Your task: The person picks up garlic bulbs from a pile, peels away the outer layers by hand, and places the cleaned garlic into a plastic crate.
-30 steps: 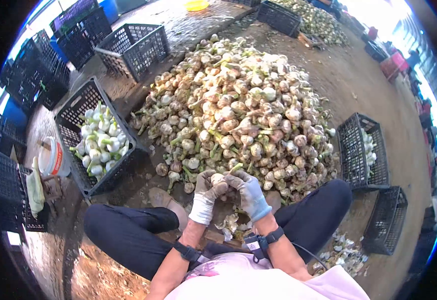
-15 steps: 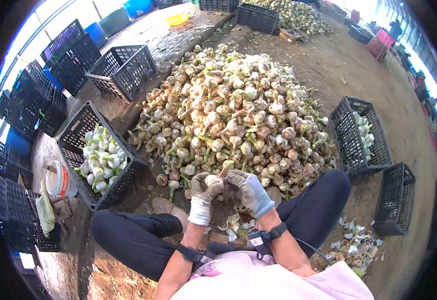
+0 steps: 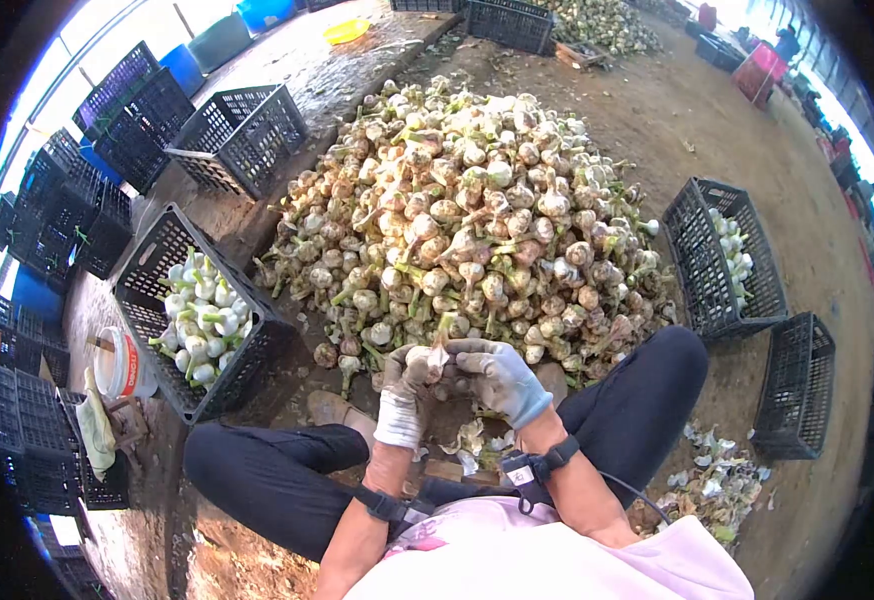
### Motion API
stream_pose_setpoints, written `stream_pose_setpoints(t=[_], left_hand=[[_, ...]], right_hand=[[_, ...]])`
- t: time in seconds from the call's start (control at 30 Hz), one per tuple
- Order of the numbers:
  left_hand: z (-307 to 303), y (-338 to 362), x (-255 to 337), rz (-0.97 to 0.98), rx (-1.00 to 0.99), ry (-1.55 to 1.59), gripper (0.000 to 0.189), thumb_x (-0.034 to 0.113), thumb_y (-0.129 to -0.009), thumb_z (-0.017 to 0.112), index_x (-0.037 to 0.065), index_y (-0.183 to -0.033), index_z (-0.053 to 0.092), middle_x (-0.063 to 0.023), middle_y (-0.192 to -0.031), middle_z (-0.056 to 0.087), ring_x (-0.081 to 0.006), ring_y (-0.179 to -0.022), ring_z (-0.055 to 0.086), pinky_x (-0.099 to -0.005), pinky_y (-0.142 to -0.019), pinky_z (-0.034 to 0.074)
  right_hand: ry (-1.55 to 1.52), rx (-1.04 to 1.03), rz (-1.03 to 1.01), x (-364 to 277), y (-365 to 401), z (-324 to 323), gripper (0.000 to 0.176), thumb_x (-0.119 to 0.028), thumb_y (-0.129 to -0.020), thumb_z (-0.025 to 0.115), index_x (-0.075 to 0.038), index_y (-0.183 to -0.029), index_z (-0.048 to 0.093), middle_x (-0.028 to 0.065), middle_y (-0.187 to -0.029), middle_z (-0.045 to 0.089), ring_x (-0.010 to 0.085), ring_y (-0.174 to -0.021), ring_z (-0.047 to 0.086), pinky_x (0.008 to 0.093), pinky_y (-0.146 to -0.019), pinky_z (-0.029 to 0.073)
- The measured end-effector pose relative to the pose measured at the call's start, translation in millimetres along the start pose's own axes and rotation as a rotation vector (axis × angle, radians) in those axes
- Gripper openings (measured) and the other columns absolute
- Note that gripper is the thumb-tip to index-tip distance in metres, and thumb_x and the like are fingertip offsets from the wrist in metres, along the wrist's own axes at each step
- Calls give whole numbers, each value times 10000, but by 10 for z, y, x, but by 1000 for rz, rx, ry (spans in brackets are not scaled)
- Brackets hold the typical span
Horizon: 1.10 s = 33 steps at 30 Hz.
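My left hand (image 3: 404,392), in a soiled grey and white glove, is closed around a garlic bulb (image 3: 437,358) whose stem points up and away from me. At the bulb's right side, my gloved right hand (image 3: 505,380) has its thumb and fingers pinched on a loose flap of the garlic skin. The fingers hide part of the bulb. Just beyond both hands rises a large heap of unpeeled garlic (image 3: 477,215), brownish with short green stems.
A black crate (image 3: 172,395) on the left holds clean white garlic; another crate (image 3: 722,325) at the right holds more. Peeled skins (image 3: 712,490) lie by my right knee. A white bucket (image 3: 122,365) and stacked crates (image 3: 32,430) stand at far left.
A pale flap of skin now stands up from the bulb between my hands, and the stem is more upright. My right hand has turned slightly. The view has shifted a little.
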<state>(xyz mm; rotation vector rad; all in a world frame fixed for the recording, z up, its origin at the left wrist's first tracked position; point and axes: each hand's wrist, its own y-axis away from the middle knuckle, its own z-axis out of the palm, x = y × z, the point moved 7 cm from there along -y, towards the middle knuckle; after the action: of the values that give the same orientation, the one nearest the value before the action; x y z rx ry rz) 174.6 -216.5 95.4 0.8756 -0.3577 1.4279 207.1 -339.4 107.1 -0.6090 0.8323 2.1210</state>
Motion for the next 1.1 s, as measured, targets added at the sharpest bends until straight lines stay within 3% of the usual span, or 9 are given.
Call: stream_pose_setpoints(t=[0.13,0.33,0.4,0.43,0.6,0.67,0.73,0.83,1.1], left_hand=[[-7,-41,54,69,-14,-103,506,274,-749,708,71,-1116,425,-45,-943,551,-144,-795,560,-283,-693,495],[23,-57,210,328,13,-571,438,299,-763,691,55,-1059,478,-15,-869,562,-115,-709,555,-248,-645,489],[-114,-158,27,5,-56,-377,410,439,-792,622,54,-906,541,-17,-678,570,-100,-548,528,-203,-521,443],[-125,-2,-60,-152,184,-70,442,539,-793,553,99,-755,564,-5,-582,560,-106,-433,494,-211,-363,368],[-207,85,-132,-387,191,-41,460,611,-770,521,155,-804,575,16,-591,547,-78,-379,418,-191,-302,270],[-140,61,-174,-453,58,102,462,602,-772,527,145,-817,574,17,-565,533,-81,-381,423,-194,-305,281],[-160,33,-163,-408,70,75,462,598,-775,526,140,-814,575,17,-572,532,-81,-389,432,-192,-309,288],[-171,20,-132,-353,106,40,455,583,-783,527,131,-818,568,13,-592,532,-88,-407,451,-189,-324,308],[-100,-6,67,21,231,-175,258,328,-856,556,74,-831,519,-50,-647,574,-149,-489,555,-268,-359,440]], right_hand=[[-1,41,13,-72,43,92,316,-53,-789,609,45,-1085,559,73,-911,631,138,-808,604,247,-726,492],[417,219,-175,16,-154,-90,215,-6,-742,566,16,-950,617,24,-819,619,82,-645,536,224,-587,436],[539,170,-184,87,-167,-75,197,3,-711,532,2,-876,639,8,-799,609,48,-669,481,216,-566,398],[718,218,-196,93,-149,-73,197,-11,-707,512,12,-858,636,16,-777,612,57,-672,497,220,-580,410],[904,153,-573,10,-133,-16,228,-14,-708,497,34,-894,620,58,-793,624,108,-689,534,255,-647,438],[819,85,-284,43,-126,-39,215,-28,-742,537,39,-929,618,69,-841,637,119,-741,561,252,-701,446],[736,99,-265,-33,-32,34,217,-62,-776,584,43,-963,614,62,-880,643,116,-785,577,241,-729,452],[209,126,-1,14,52,89,268,-151,-795,645,18,-1000,605,27,-896,634,82,-806,567,217,-717,446],[66,198,-17,300,-146,-36,202,-129,-810,625,-24,-975,573,38,-800,616,127,-678,600,267,-591,513]])
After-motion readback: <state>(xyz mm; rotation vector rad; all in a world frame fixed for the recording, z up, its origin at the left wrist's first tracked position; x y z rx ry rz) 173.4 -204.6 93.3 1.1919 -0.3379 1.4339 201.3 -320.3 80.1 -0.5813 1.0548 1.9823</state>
